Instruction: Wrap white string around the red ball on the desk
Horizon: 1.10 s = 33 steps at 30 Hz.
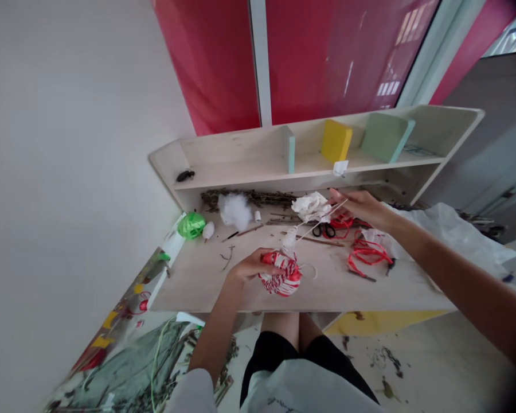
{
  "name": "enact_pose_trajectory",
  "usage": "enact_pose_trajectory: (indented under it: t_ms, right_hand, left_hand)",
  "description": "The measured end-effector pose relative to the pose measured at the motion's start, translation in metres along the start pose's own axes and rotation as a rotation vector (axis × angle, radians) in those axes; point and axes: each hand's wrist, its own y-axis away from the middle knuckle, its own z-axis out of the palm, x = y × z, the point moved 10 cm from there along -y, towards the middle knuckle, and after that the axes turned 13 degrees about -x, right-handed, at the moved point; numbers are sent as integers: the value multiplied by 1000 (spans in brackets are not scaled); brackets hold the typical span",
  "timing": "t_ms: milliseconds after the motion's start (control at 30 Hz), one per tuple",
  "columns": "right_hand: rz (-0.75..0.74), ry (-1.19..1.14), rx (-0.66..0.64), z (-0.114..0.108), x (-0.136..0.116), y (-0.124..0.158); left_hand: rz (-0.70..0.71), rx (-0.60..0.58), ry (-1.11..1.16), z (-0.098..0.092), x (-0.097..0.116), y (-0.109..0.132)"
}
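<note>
My left hand (250,265) is closed around a ball wound with red and white ribbon (281,275), held just above the wooden desk (206,275). A white strand (316,225) runs taut from the ball up to my right hand (356,206), which pinches its far end near crumpled white paper (311,205). My right arm stretches across the desk's right side.
Black-handled scissors (324,230) and loops of red ribbon (367,253) lie under the strand. White stuffing (235,210), a green ribbon roll (191,225) and dry twigs (258,198) sit at the back. A shelf holds a yellow block (335,141) and green dividers.
</note>
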Motion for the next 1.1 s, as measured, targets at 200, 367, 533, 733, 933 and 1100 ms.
enact_pose_trajectory:
  t_ms: [200, 367, 533, 733, 933, 1100]
  right_hand:
    - [61, -357, -38, 21, 15, 1]
    - [-56, -543, -36, 24, 6, -1]
    - [-90, -302, 111, 1, 13, 6]
    - [-133, 238, 384, -48, 17, 22]
    - [-109, 663, 563, -62, 11, 33]
    - [1, 819, 727, -77, -3, 37]
  left_hand:
    - [-201, -169, -218, 25, -3, 4]
    - [-193, -216, -271, 35, -2, 3]
    - [-1, -23, -15, -5, -3, 10]
    - [6, 97, 54, -40, -18, 27]
    - [-89, 129, -39, -45, -16, 39]
    - [-229, 72, -143, -35, -19, 43]
